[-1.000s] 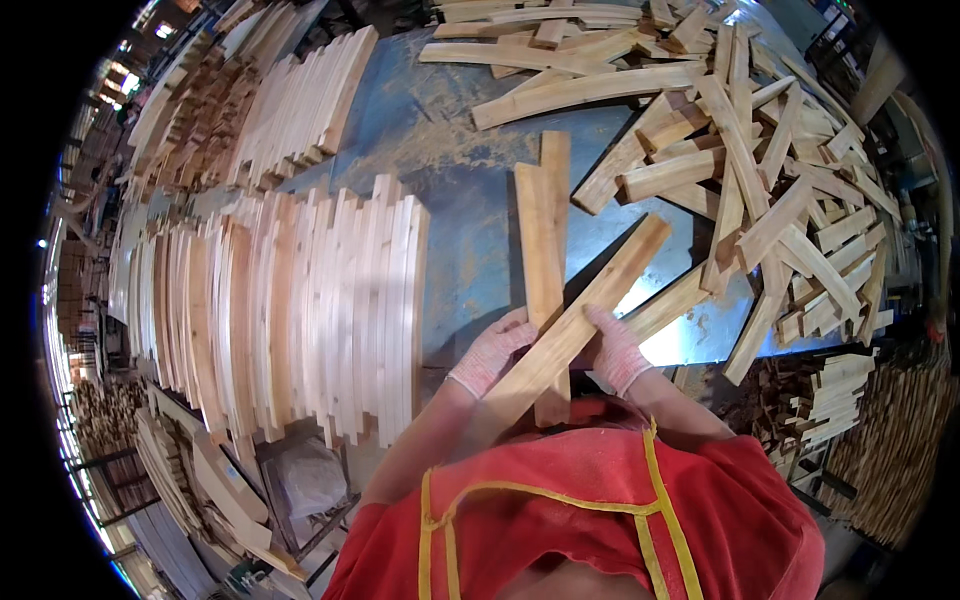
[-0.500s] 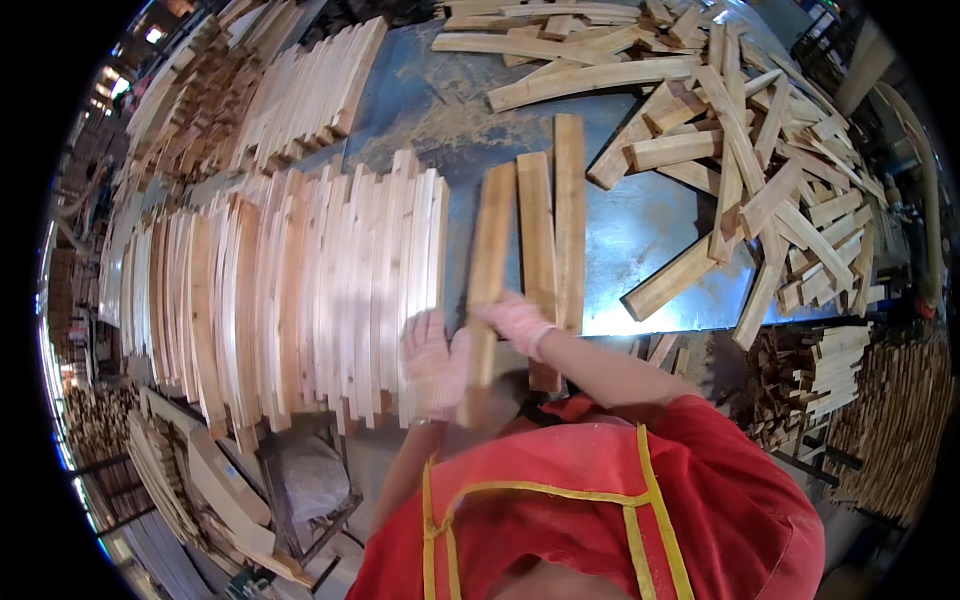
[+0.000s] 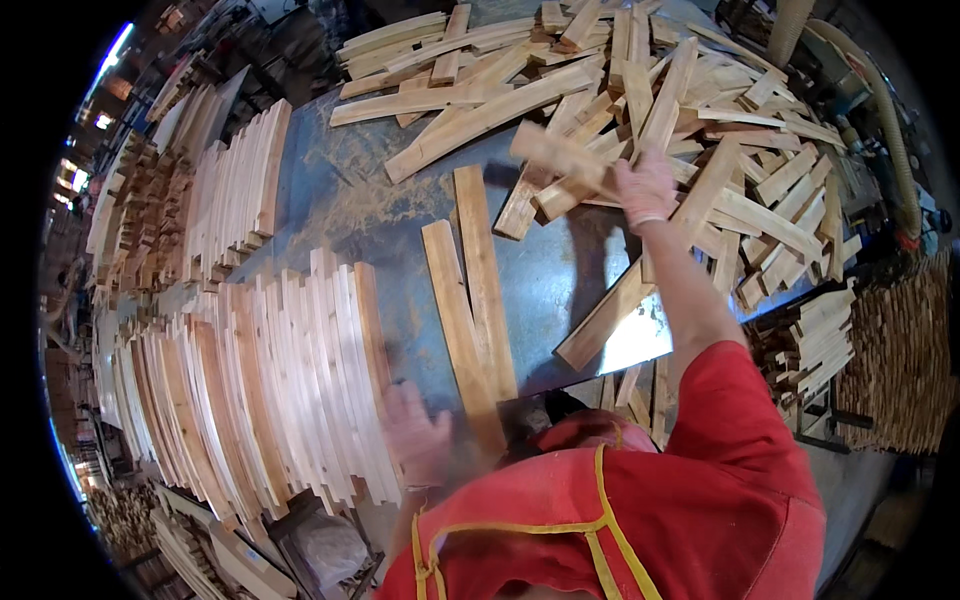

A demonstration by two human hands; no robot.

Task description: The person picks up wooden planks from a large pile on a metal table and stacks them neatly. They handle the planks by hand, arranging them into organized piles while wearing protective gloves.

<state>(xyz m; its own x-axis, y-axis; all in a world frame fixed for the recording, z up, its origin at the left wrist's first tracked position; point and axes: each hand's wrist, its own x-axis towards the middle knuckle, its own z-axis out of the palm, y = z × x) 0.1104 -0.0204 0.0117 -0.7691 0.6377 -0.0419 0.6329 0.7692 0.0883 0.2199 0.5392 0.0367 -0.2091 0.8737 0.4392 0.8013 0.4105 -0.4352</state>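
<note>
My right hand (image 3: 648, 187), in a pale glove, reaches out over the far-right heap and is closed on the end of a short wooden board (image 3: 560, 158). That board is blurred and points left, above the table. Near the table's front edge, my left hand (image 3: 415, 435) is gloved and smeared by motion, its fingers apart and holding nothing. It is beside the right end of a row of wooden strips (image 3: 290, 380) standing packed side by side. To its right, two wooden boards (image 3: 455, 310) lie close together on the metal table (image 3: 400, 250).
A tangled heap of loose boards (image 3: 740, 215) covers the table's right and far side. More stacked strips (image 3: 237, 190) lie at the far left. Sawdust (image 3: 360, 190) is scattered on the tabletop. Wood stacks (image 3: 890, 360) stand beyond the right edge, near a hose (image 3: 880, 110).
The board between my hands now ends the left row. My right hand has moved far right to the heap and taken hold of another board. The view has shifted to the right.
</note>
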